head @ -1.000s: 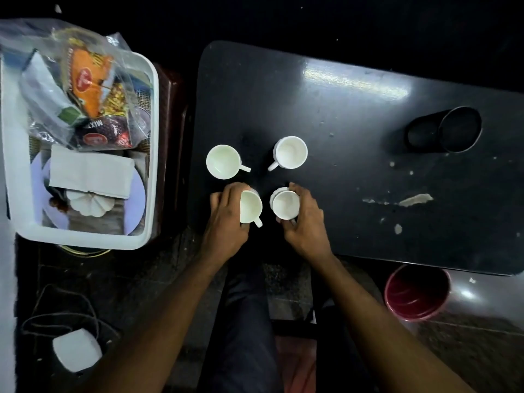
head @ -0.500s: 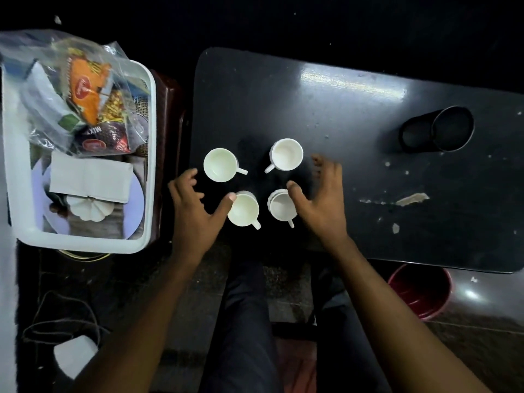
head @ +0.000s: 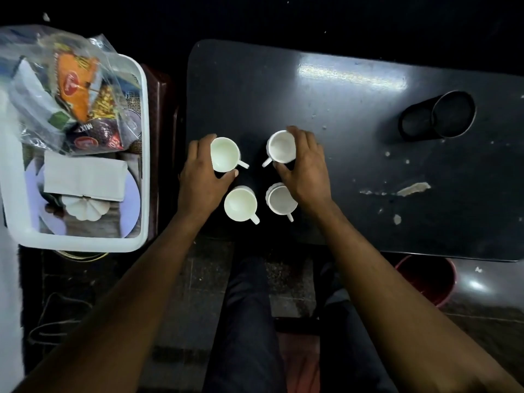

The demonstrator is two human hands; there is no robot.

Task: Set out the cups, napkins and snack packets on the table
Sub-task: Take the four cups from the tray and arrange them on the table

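Dark tabletop point(head: 354, 165), four white cups grouped near its front-left. Both hands have shifted from the near pair: left hand point(head: 200, 177) grips far-left cup point(head: 224, 154), right hand point(head: 304, 168) grips far-right cup point(head: 281, 146). Napkins point(head: 85, 177) and snack packets point(head: 82, 103) remain in white tray point(head: 143, 165).

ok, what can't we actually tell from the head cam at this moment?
- Near-right cup: the right hand covers one side.
- Grip on the far-left cup and far-right cup: the left hand and right hand wrap them; lift or contact with the table not visible.
- Snack packets: crumpled clear bag, glare and blur; count and labels unreadable.
- Red bucket: table edge hides part of it.
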